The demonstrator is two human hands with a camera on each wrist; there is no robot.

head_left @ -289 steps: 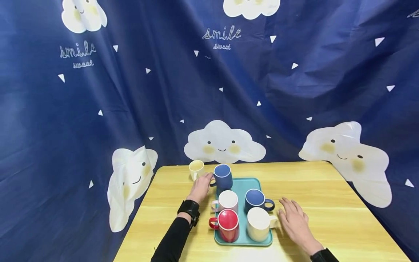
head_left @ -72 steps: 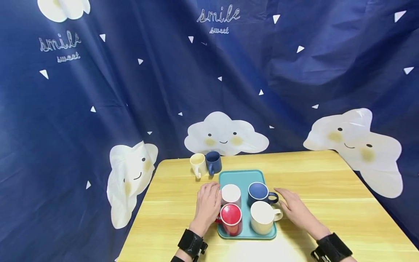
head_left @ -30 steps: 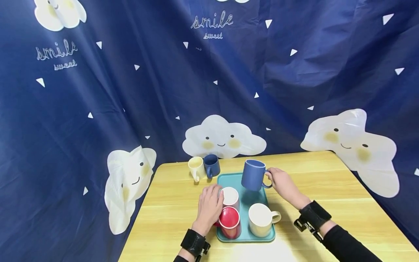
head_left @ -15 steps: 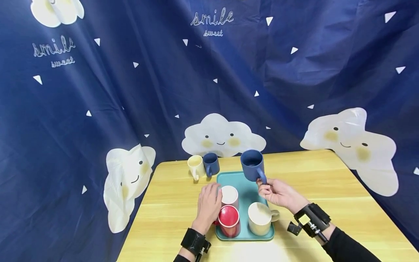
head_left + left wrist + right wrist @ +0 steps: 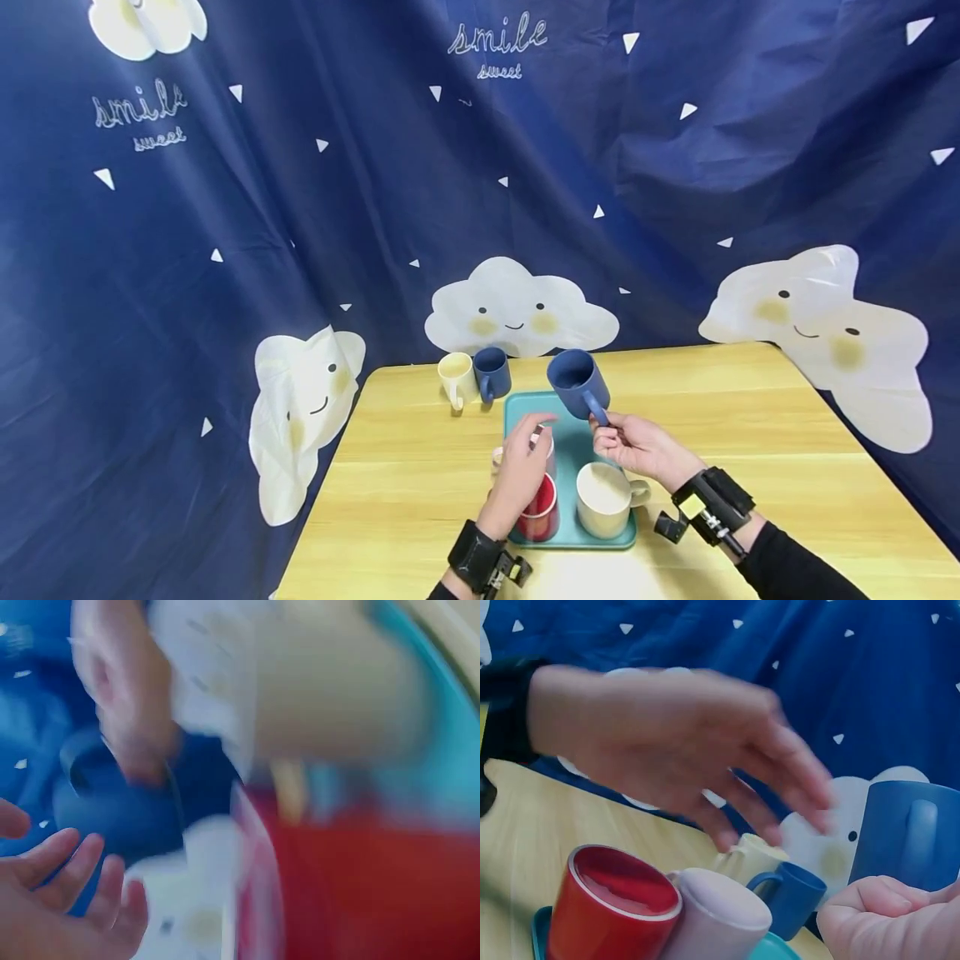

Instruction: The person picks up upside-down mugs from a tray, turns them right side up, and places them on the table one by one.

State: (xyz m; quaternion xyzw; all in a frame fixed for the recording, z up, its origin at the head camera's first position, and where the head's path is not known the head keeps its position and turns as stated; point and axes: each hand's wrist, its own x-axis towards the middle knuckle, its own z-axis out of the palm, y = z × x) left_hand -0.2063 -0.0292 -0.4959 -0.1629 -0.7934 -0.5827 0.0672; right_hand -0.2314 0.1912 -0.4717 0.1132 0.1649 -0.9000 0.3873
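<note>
My right hand point(image 5: 637, 446) pinches the handle of a blue mug point(image 5: 573, 379), raised over the far part of a teal tray point(image 5: 573, 437). The mug leans, its handle turned toward me. My left hand point(image 5: 521, 462) passes over a red mug point(image 5: 542, 512) and a pale pink mug point(image 5: 720, 911), hiding part of both in the head view. Its fingers are spread and hold nothing, as the right wrist view also shows. A cream mug point(image 5: 602, 500) stands on the near right of the tray, handle pointing right. The left wrist view is blurred.
Past the tray's far left corner, a pale yellow mug point(image 5: 457, 377) and another blue mug point(image 5: 492, 371) stand side by side, handles toward me. Wooden tabletop point(image 5: 735, 408) lies around the tray. A dark blue cloud-print curtain point(image 5: 360, 217) hangs behind the table.
The right hand lifted the blue mug off the tray and turned its handle toward me. The left hand, earlier beside the pink mug, has just come rightward over the mugs.
</note>
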